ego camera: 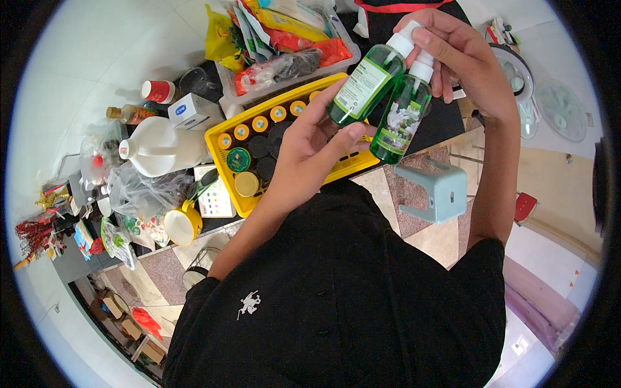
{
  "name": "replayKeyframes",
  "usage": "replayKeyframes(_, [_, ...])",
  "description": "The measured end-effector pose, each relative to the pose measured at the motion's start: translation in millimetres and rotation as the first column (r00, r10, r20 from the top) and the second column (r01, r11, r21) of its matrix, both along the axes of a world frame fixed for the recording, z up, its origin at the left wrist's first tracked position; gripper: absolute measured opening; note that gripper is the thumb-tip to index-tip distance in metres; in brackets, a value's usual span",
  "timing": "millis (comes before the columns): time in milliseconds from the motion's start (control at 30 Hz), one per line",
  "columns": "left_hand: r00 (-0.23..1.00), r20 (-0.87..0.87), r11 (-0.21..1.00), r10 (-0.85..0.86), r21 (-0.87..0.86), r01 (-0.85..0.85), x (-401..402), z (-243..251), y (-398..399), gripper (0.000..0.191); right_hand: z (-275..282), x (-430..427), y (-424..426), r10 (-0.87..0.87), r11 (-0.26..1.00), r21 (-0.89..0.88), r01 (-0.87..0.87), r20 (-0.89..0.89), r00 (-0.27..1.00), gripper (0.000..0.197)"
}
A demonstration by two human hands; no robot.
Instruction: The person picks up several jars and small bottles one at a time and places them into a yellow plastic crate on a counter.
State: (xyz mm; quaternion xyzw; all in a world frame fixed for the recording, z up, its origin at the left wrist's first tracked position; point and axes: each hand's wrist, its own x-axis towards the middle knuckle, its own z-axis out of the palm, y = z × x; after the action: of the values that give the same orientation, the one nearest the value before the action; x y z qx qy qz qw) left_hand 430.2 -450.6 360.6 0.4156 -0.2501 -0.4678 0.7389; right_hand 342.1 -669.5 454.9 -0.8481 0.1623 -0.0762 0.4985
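Note:
Two small green spray bottles, each with a white cap, are held up side by side over the yellow plastic basket (220, 160). The left-hand bottle (364, 85) turns a pale printed label towards me; the other bottle (401, 116) has a label with white flowers. My left hand (315, 140) supports both near their bases, its thumb between them. Up at the white caps is my right hand (451, 53), thumb and fingers gripping them. In the basket stand several jars with orange lids (260, 124), black lids, a green lid (238, 159) and a gold lid (246, 184).
Behind the basket sits a clear plastic bin (281, 87) of packaged goods. Leftward on the black-topped table are a white jug (157, 145), a white box (194, 111), a yellow mug (183, 226) and plastic bags (145, 186). A pale blue stool (439, 191) stands on the tiled floor.

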Motion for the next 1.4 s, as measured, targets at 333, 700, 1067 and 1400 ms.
replayKeyframes(333, [0.999,0.006,0.999,-0.032,-0.035,0.033,1.0,3.5,-1.8,0.058,18.6,3.8,6.9,-0.094,0.972,0.206,0.108,-0.08,0.992,0.024])
replayKeyframes(700, [1.0,0.006,1.0,-0.002,-0.023,0.002,-1.0,6.2,-2.4,0.058,22.7,4.2,9.3,-0.08,0.971,0.221,0.092,-0.064,0.995,0.025])
replayKeyframes(1067, [1.0,0.011,0.999,-0.021,-0.033,0.021,1.0,2.8,-1.1,0.058,-4.8,-4.0,0.6,-0.034,0.999,0.01,0.034,0.05,0.998,0.033])
replayKeyframes(1400, [0.999,-0.006,0.999,-0.034,-0.019,0.034,-4.4,-0.3,-1.7,0.058,-7.9,-11.6,-0.4,-0.024,0.997,0.069,0.021,0.047,0.999,0.032])
